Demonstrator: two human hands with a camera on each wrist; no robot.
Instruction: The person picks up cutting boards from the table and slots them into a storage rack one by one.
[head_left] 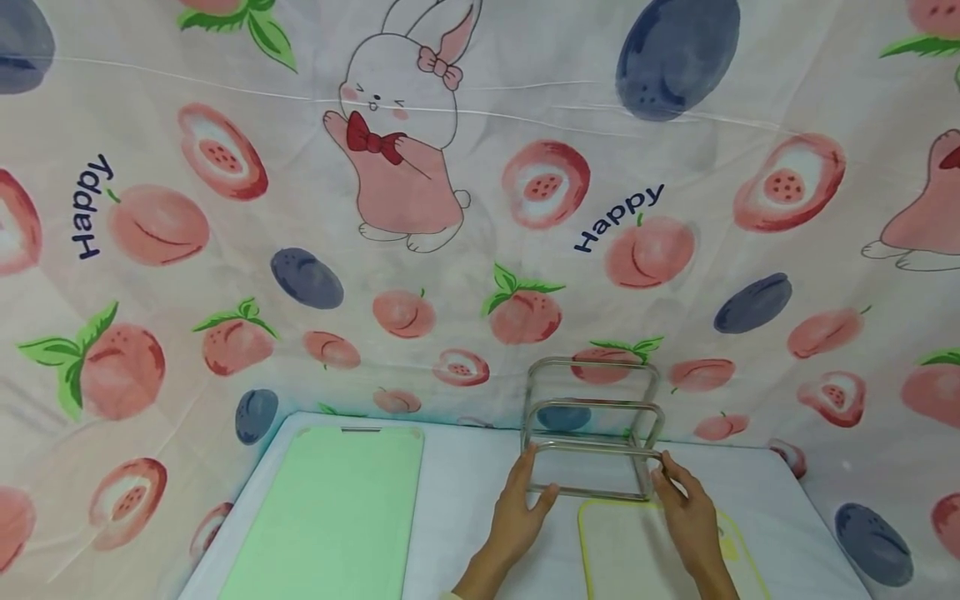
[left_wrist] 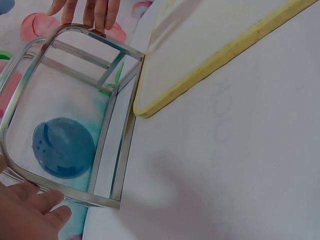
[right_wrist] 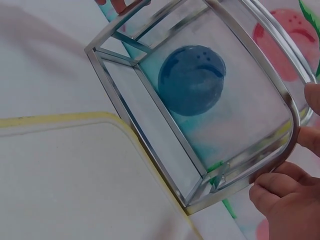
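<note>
Silver Rack Held From Both Sides

Holds between two bare hands an open rack of silvery metal bars (head_left: 592, 448), made of three round-cornered rectangular frames set one behind another. With the left hand (head_left: 517, 521), has finger and thumb clamped on the left side of the nearest frame, fingers lined up along the outside of the bar in the left wrist view. With the right hand (head_left: 690, 517), grips the opposite side near its rounded upper corner, curled fingers against the metal. Has the rack at the far side of a white bench (head_left: 465, 500), with its base right at the far end of a cream rectangular board with a yellow rim (head_left: 618, 550). Hard to tell whether touching that board or only just beside it. Has the right wrist above the cream board, partly covering a yellow mark on it. Has also, well apart on the left, a mint-green rectangular board (head_left: 330, 508) lying flat on the bench, with a narrow dark slot (head_left: 362, 429) at its far end. Faces a pale cloth (head_left: 450, 275) printed with pink peaches, dark blue plums and rabbits.
</note>
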